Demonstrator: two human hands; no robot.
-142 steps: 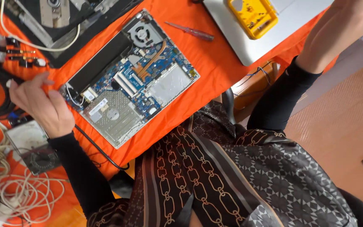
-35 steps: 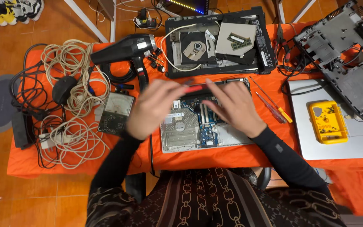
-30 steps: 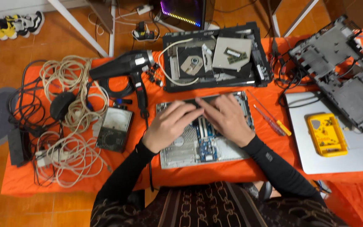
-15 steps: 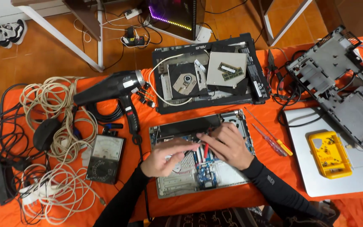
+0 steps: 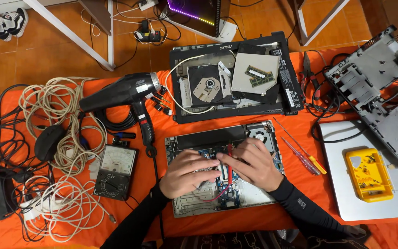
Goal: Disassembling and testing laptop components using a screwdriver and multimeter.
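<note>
The opened grey laptop base (image 5: 224, 168) lies uncovered, board exposed. The left hand (image 5: 187, 173) rests on it, its grip loose; the right hand (image 5: 252, 163) pinches a red probe (image 5: 230, 159). Parts remain inside.

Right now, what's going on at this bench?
A person is bent over an opened laptop on the orange table, its insides bare. The right hand holds a red-handled tool down on the circuit board, and the left hand rests on the board beside it. A black hair dryer, a dial meter, tangled cables and two loose screwdrivers lie around.
</note>
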